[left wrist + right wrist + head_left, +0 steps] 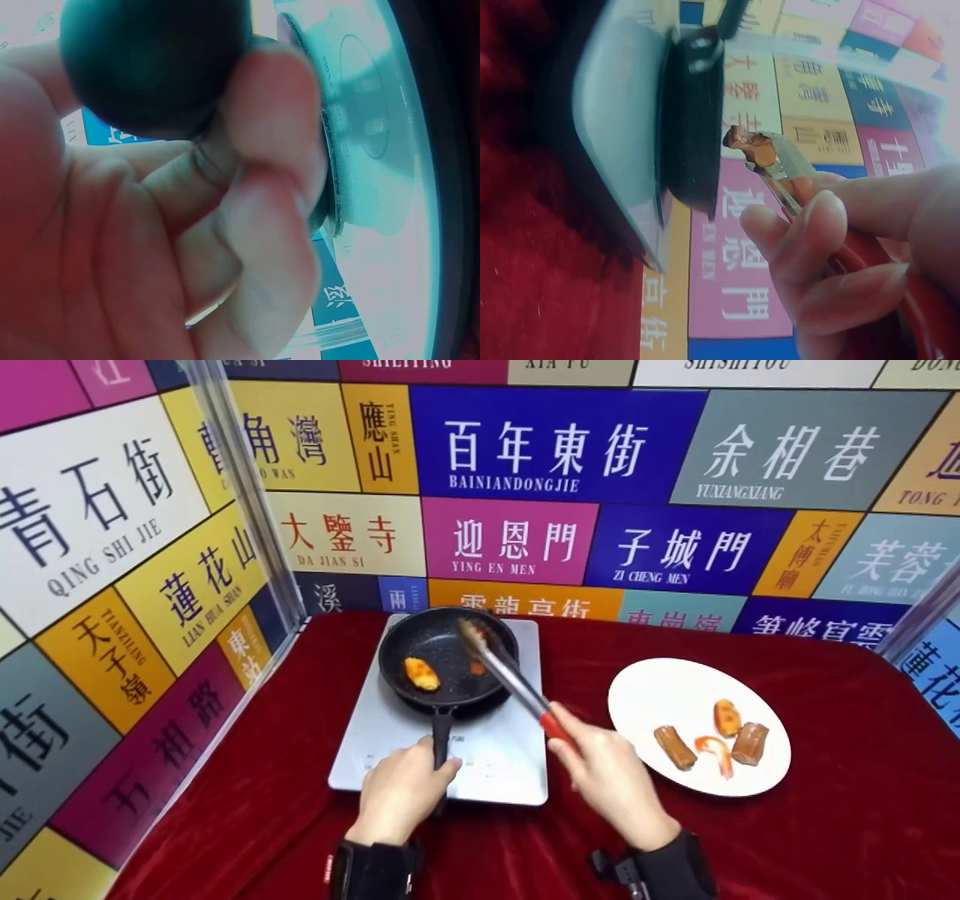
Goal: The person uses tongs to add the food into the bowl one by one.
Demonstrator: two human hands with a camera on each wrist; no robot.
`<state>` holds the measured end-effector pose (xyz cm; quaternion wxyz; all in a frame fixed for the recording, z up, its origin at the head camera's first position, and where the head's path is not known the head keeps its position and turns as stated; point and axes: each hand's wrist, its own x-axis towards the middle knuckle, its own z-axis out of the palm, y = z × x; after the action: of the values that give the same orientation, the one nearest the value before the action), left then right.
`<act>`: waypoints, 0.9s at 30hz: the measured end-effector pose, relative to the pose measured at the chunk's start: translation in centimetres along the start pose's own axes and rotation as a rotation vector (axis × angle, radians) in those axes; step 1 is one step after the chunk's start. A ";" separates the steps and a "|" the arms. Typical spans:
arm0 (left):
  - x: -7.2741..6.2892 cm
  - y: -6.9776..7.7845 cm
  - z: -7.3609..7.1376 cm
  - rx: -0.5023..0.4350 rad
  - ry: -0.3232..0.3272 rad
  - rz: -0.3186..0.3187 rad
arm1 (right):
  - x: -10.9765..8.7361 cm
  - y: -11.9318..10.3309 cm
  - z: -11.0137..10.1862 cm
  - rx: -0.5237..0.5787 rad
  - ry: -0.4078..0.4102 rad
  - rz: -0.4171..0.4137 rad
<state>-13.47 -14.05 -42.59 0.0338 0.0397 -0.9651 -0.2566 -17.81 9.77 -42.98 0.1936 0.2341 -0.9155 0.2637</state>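
Note:
My left hand (pixel 409 784) grips the black handle (pixel 442 731) of a frying pan (pixel 442 643); in the left wrist view its fingers (pixel 274 255) curl around the thick handle end (pixel 154 67). Red-handled metal tongs (pixel 517 682) are held in my right hand (pixel 609 776). Their tips, blurred in the head view, pinch a browned piece of food (pixel 761 152) over the pan's right side. A yellow, browned oval piece (pixel 421 673) lies in the pan at the left. Below the tongs' tips shows a small orange-brown bit (pixel 478 668).
The pan stands on a silver induction cooker (pixel 514 780). To the right, a white oval plate (pixel 645 694) bears two brown sausage-like pieces (pixel 675 747), a shrimp (pixel 716 754) and a yellow piece (pixel 726 718). Dark red cloth (pixel 847 712) covers the table; sign-printed walls (pixel 510 540) stand behind and at the left.

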 end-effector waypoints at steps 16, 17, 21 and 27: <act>-0.1 0.4 0.2 0.012 0.040 0.011 | 0.2 -1.2 1.3 -0.122 -0.033 -0.097; 0.0 0.4 0.2 0.013 0.042 0.012 | 0.3 -1.2 1.2 -0.132 -0.035 -0.093; -0.1 0.4 0.3 0.018 0.039 0.008 | 0.4 -1.6 1.0 -0.163 -0.057 -0.082; -0.1 0.3 0.3 0.027 0.037 -0.007 | 0.9 -1.8 0.8 -0.200 -0.079 -0.099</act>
<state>-13.41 -13.65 -42.68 0.0501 0.0483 -0.9675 -0.2429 -17.74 7.67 -42.44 0.1925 0.2686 -0.9316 0.1516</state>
